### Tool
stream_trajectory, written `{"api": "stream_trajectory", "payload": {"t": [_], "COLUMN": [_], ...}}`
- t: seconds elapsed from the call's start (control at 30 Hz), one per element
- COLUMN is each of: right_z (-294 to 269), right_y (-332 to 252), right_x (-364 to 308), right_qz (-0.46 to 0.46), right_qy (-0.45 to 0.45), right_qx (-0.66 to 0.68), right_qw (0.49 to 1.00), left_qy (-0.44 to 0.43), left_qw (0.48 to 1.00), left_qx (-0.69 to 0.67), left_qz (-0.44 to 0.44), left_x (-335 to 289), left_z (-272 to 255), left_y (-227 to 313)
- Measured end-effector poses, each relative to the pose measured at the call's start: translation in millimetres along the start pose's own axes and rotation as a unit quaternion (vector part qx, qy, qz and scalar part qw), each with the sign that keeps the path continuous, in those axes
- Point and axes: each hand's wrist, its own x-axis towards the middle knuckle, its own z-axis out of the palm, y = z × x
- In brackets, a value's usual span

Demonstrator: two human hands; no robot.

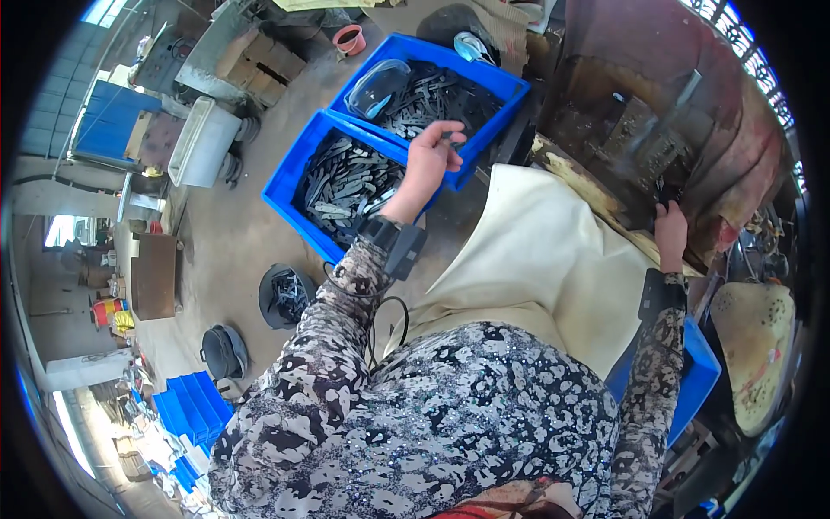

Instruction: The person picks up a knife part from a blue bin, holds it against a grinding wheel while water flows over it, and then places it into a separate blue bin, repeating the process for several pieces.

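My left hand [430, 160] reaches out over two blue bins. The near bin [290, 177] and the far bin [497, 82] both hold several flat dark metal pieces [346, 182]. The fingers are curled around what looks like one dark piece, just above the wall between the bins. My right hand [670, 232] is up at a rusty press machine [644, 143] on the right, its fingertips closed on a small dark piece at the tooling. A black band sits on each wrist.
A cream cloth [536, 259] covers my lap. A clear plastic scoop [376, 86] lies in the far bin. Black buckets [285, 296] stand on the concrete floor, with a white tub [203, 143] and stacked blue bins [192, 406] to the left. Another blue bin [696, 372] and a worn seat [754, 346] are at right.
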Motion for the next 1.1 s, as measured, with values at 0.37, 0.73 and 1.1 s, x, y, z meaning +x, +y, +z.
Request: {"api": "stream_trajectory", "payload": {"t": [0.37,0.73,1.1], "right_z": [-16.9,-48.6,-75.7], "right_y": [-23.6,-37.9,-30.8], "right_x": [-15.3,-18.8,-21.1], "right_qz": [0.035,0.099,0.179], "right_qy": [0.013,0.032,-0.098], "right_qx": [-0.004,0.054,0.467], "right_qw": [0.999,0.993,0.86], "left_qy": [-0.175,-0.147,-0.137], "left_qw": [0.946,0.864,0.835], "left_qx": [0.077,0.355,0.467], "left_qz": [0.261,0.325,0.255], "left_x": [6.9,39.2,35.1], "left_z": [131.1,230.5,234.8], "left_y": [4.9,12.2,12.1]}}
